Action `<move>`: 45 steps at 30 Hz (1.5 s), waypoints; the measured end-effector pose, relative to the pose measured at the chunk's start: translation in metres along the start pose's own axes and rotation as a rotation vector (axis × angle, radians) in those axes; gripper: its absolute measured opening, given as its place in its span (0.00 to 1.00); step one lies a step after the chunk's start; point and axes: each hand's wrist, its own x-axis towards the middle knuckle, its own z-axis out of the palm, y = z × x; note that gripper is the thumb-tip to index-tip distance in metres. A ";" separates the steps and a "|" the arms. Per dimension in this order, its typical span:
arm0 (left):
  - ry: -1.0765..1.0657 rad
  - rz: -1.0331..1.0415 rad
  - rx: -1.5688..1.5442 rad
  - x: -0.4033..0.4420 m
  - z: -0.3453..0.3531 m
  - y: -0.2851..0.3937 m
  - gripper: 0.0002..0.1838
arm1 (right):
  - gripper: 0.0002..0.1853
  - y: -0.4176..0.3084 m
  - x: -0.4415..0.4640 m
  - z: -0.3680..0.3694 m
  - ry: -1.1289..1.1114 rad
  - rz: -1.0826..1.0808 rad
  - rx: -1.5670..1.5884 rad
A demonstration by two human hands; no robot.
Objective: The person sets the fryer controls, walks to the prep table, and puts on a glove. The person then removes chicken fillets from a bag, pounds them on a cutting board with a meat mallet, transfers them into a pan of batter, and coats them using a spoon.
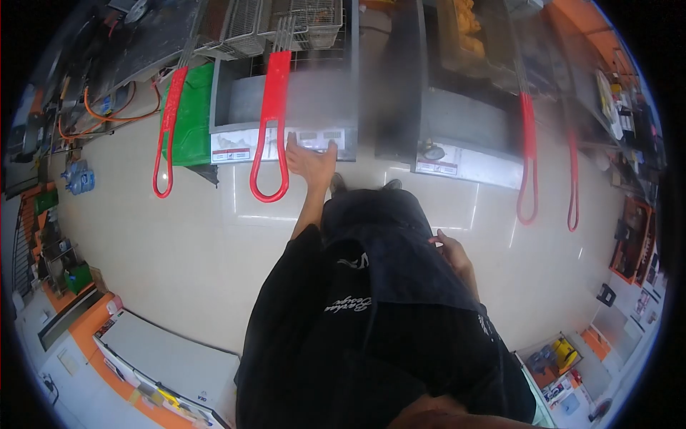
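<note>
My left hand [311, 161] is at the front panel [236, 149] of the left fryer, just right of a red-handled basket's loop [273, 107]. Its thumb and fingers are spread near the panel's small displays, and no object shows in it. Whether the fingertips touch the panel I cannot tell. Beside the dark apron [421, 268], my right hand [450, 249] hangs with loosely bent fingers apart and nothing visible in it. Another red handle [170, 121] sticks out further left.
A second fryer [464, 161] stands at the right, with two red handles [527, 143] [574, 179] in front and fried food [468, 28] behind. A green bin [193, 118] is left of the first fryer. A white chest freezer [164, 354] stands at the lower left.
</note>
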 end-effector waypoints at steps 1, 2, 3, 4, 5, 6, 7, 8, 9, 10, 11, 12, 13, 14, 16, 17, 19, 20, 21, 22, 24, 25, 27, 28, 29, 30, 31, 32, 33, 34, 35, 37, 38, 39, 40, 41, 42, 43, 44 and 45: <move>-0.002 -0.001 -0.006 0.000 0.000 0.002 0.51 | 0.30 -0.002 -0.003 0.003 -0.009 -0.007 -0.003; -0.005 -0.001 -0.014 0.001 -0.001 0.005 0.51 | 0.30 -0.006 -0.007 0.004 -0.013 -0.006 -0.002; -0.002 -0.006 -0.007 0.001 -0.001 0.006 0.52 | 0.30 -0.009 -0.011 0.007 -0.018 -0.004 -0.002; 0.002 -0.010 0.000 0.001 0.000 0.007 0.53 | 0.29 -0.010 -0.012 0.007 -0.013 0.009 0.016; 0.007 -0.014 0.005 0.002 0.000 0.008 0.54 | 0.29 -0.011 -0.013 0.008 -0.008 0.022 0.034; 0.005 -0.018 0.011 0.001 0.000 0.007 0.54 | 0.29 -0.012 -0.014 0.009 -0.003 0.034 0.052; 0.003 -0.023 0.017 0.001 0.000 0.005 0.54 | 0.28 -0.013 -0.015 0.010 -0.001 0.037 0.052; 0.001 -0.027 0.023 0.002 0.000 0.003 0.54 | 0.28 -0.015 -0.016 0.010 0.000 0.039 0.053; 0.002 -0.021 0.017 0.002 0.002 0.003 0.55 | 0.28 -0.016 -0.017 0.011 0.002 0.041 0.055; 0.001 -0.016 0.012 0.003 0.001 0.002 0.55 | 0.28 -0.017 -0.018 0.011 -0.009 0.028 0.045; -0.001 -0.012 0.008 0.002 0.001 0.001 0.55 | 0.28 -0.018 -0.019 0.011 -0.020 0.016 0.035; -0.011 -0.012 0.017 0.002 0.000 0.001 0.55 | 0.28 -0.018 -0.020 0.011 -0.031 0.005 0.024; -0.020 -0.014 0.024 0.002 -0.001 0.003 0.56 | 0.28 -0.017 -0.021 0.010 -0.019 0.014 0.028; -0.024 -0.014 0.030 0.004 -0.001 0.005 0.56 | 0.28 -0.016 -0.018 0.009 -0.009 0.020 0.031; -0.024 -0.003 0.043 0.003 -0.004 0.003 0.57 | 0.28 -0.012 -0.012 0.005 -0.010 0.022 0.050; -0.025 0.003 0.049 0.003 -0.004 0.003 0.57 | 0.28 -0.010 -0.009 0.002 -0.019 0.019 0.065; -0.032 -0.007 0.037 0.005 -0.002 0.002 0.57 | 0.28 -0.009 -0.007 0.000 -0.028 0.012 0.069; -0.036 -0.013 0.032 0.005 -0.002 0.002 0.57 | 0.28 -0.011 -0.008 0.002 -0.027 0.008 0.055; -0.038 -0.009 0.034 0.005 -0.002 0.001 0.57 | 0.28 -0.012 -0.010 0.004 -0.027 0.004 0.042; -0.039 -0.005 0.035 0.005 -0.002 0.002 0.57 | 0.28 -0.013 -0.013 0.006 -0.023 0.007 0.039; -0.018 0.016 0.027 0.006 -0.001 0.000 0.54 | 0.28 -0.018 -0.015 0.010 -0.016 0.008 0.033; 0.000 0.032 0.018 0.005 0.001 -0.004 0.52 | 0.28 -0.016 -0.013 0.008 -0.010 0.001 0.034; 0.001 0.033 -0.011 0.004 0.004 -0.012 0.51 | 0.28 -0.009 -0.006 0.004 0.002 -0.012 0.036; -0.017 0.020 -0.029 0.004 0.002 -0.011 0.51 | 0.28 -0.009 -0.007 0.005 -0.005 -0.012 0.039; -0.036 0.005 -0.047 0.004 0.000 -0.011 0.52 | 0.28 -0.009 -0.008 0.005 -0.013 -0.010 0.043; -0.037 -0.009 -0.046 0.005 -0.001 -0.009 0.52 | 0.28 -0.010 -0.009 0.005 -0.021 -0.010 0.045; -0.038 -0.022 -0.046 0.005 -0.002 -0.006 0.52 | 0.28 -0.013 -0.011 0.008 -0.022 -0.013 0.030; -0.044 -0.035 -0.044 0.004 -0.002 -0.004 0.51 | 0.28 -0.017 -0.016 0.012 -0.021 -0.013 0.018; -0.036 -0.041 -0.029 0.003 -0.001 -0.003 0.51 | 0.28 -0.018 -0.018 0.014 -0.020 -0.017 0.006; -0.025 -0.044 -0.016 0.004 0.001 -0.001 0.51 | 0.28 -0.018 -0.018 0.014 -0.024 -0.013 0.004; -0.013 -0.047 -0.003 0.005 0.002 0.000 0.51 | 0.29 -0.018 -0.017 0.014 -0.029 -0.012 0.001; -0.027 -0.041 -0.032 0.005 0.000 -0.002 0.51 | 0.29 -0.019 -0.019 0.016 -0.025 -0.014 -0.018; -0.033 -0.039 -0.044 0.005 -0.002 -0.003 0.51 | 0.28 -0.021 -0.022 0.019 -0.017 -0.018 -0.033; -0.038 -0.046 -0.047 0.005 -0.002 -0.003 0.51 | 0.28 -0.022 -0.023 0.022 -0.009 -0.022 -0.048; -0.045 -0.053 -0.049 0.005 -0.005 -0.001 0.51 | 0.28 -0.020 -0.023 0.023 -0.015 -0.034 -0.056; -0.054 -0.060 -0.050 0.004 -0.006 0.000 0.51 | 0.28 -0.018 -0.024 0.023 -0.020 -0.045 -0.062; -0.044 -0.056 -0.035 0.003 -0.005 -0.002 0.51 | 0.28 -0.016 -0.024 0.024 -0.024 -0.056 -0.069; -0.031 -0.050 -0.022 0.004 -0.002 -0.002 0.51 | 0.27 -0.017 -0.026 0.026 -0.037 -0.043 -0.046; -0.018 -0.046 -0.009 0.005 0.001 -0.003 0.51 | 0.27 -0.017 -0.028 0.028 -0.050 -0.030 -0.024; -0.021 -0.056 0.003 0.006 0.003 -0.003 0.51 | 0.27 -0.017 -0.030 0.030 -0.064 -0.017 -0.003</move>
